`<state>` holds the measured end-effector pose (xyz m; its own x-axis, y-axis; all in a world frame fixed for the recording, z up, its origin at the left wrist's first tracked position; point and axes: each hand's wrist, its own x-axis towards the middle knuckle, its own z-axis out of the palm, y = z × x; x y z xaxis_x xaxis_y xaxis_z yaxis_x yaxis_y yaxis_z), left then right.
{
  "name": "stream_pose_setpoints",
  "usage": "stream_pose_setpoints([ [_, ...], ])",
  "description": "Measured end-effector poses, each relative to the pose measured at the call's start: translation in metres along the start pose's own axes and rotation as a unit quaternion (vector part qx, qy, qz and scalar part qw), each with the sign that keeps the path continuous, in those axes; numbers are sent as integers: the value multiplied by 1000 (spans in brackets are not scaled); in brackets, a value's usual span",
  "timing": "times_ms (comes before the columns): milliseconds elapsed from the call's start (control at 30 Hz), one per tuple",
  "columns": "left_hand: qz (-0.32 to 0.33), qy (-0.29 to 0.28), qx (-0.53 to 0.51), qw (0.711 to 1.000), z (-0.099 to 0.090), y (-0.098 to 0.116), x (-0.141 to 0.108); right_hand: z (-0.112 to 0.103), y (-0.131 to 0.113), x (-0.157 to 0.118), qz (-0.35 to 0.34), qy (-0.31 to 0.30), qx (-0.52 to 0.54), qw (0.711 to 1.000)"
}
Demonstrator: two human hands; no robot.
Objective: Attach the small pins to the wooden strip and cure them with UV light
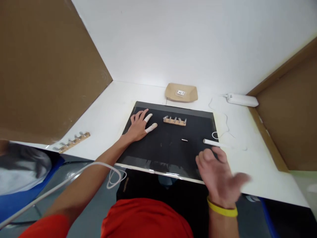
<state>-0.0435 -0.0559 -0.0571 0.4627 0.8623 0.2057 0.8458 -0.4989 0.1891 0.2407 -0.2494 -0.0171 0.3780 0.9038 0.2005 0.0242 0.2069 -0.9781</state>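
My left hand (139, 127) lies flat on the black mat (158, 148), fingers spread, with white finger covers on the thumb and forefinger. My right hand (218, 173), blurred by motion, is palm up over the mat's front right corner. Its fingers are partly curled and apart, and nothing shows in it. Just beyond it lies a white pen-shaped stick (210, 142) across the mat's right edge. A small thin metal piece (184, 140) rests on the mat between the hands. Farther back is a wooden strip (174, 122) with several upright metallic or clear pieces.
Behind the mat stands a cardboard tray (193, 95) holding a small labelled piece. A white power strip (242, 99) and thin white cord lie at the right. At the left table edge is another wooden strip (74, 142). Brown panels (49, 72) flank the table. A white cable (81, 170) crosses my left forearm.
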Motion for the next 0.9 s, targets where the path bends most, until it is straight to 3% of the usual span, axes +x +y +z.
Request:
stream_pose_setpoints([
  [133, 3, -27, -4, 1000, -5, 2, 0, -8, -32, 0, -33, -110, 134, 984],
  [233, -1, -47, -12, 999, -9, 3, 0, -2, -46, 9, -109, -163, 105, 975],
  [300, -2, -51, -19, 999, -10, 3, 0, -1, -50, 17, -147, -134, 119, 973],
  [367, 1, -50, -23, 998, -10, 3, 0, -4, -48, 25, -143, -112, 163, 970],
  [433, 5, -47, -22, 999, -10, 2, -1, -9, -42, 32, -138, -114, 109, 978],
  [500, 10, -41, -16, 999, -9, 2, -2, -13, -35, 37, -176, -115, 21, 977],
  [633, 21, -40, 0, 999, -10, 3, -3, -11, -22, 47, -184, -59, 66, 979],
  [700, 25, -42, 5, 999, -10, 3, -3, -10, -17, 50, -191, -64, -35, 979],
  [767, 27, -39, 9, 999, -9, 2, -4, -17, -12, 55, -207, -87, -193, 955],
  [900, 30, -22, 13, 999, -6, 0, -5, -52, 0, 67, -162, -109, -368, 909],
])
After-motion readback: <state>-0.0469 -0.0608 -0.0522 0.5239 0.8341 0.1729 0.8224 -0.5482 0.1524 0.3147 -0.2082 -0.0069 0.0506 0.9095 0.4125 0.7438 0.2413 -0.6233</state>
